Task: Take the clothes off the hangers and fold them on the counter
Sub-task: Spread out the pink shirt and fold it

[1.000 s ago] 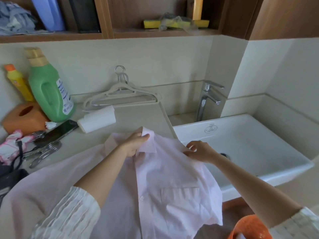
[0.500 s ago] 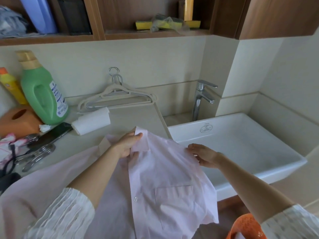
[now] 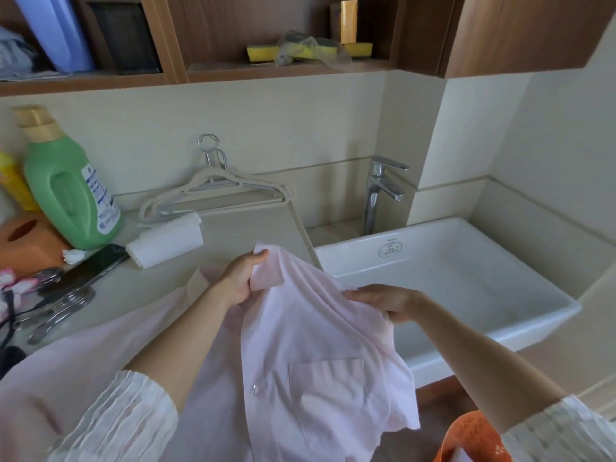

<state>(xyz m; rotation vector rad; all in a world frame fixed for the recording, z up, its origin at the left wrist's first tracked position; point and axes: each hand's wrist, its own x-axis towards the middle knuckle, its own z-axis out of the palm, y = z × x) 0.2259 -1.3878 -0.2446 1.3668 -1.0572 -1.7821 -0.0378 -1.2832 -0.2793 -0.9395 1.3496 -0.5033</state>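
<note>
Pink shirt (image 3: pixel 310 355) draped over desk (image 3: pixel 253 228) edge, left of sink (image 3: pixel 466 271). Collar pinched by left hand (image 3: pixel 241 280). Shoulder fabric gripped by right hand (image 3: pixel 383 301), nearer sink. Hangers (image 3: pixel 216 191) stacked against wall behind shirt, left of sink.

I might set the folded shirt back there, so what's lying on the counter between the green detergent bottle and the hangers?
In the head view, a white paper towel roll lies on its side between the green detergent bottle and the hangers.
</note>
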